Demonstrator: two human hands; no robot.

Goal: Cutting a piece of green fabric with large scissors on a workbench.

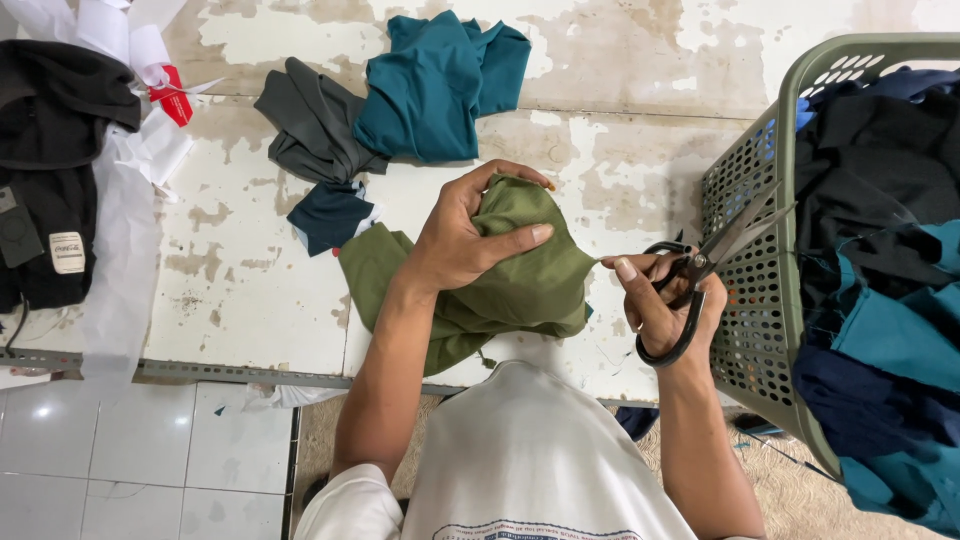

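Left hand (462, 238) raised with fingers curled in a firm grasp; right hand (665, 300) beside it, fingers closed, both forearms bare

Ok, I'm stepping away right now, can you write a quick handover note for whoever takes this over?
Left hand: gripping a bunched olive green cloth over the table's front edge.
Right hand: holds black scissors, blades nearly closed, pointing away from the cloth; its fingertips pinch the cloth's right corner.
Nearby: teal and grey cloths lie farther back on the table; a green basket full of dark and teal cloths stands at the right; black garments and white paper sit at the left.
Done: cannot tell what has been cut.
Left: probably the green cloth in hand, perhaps the basket's pile.
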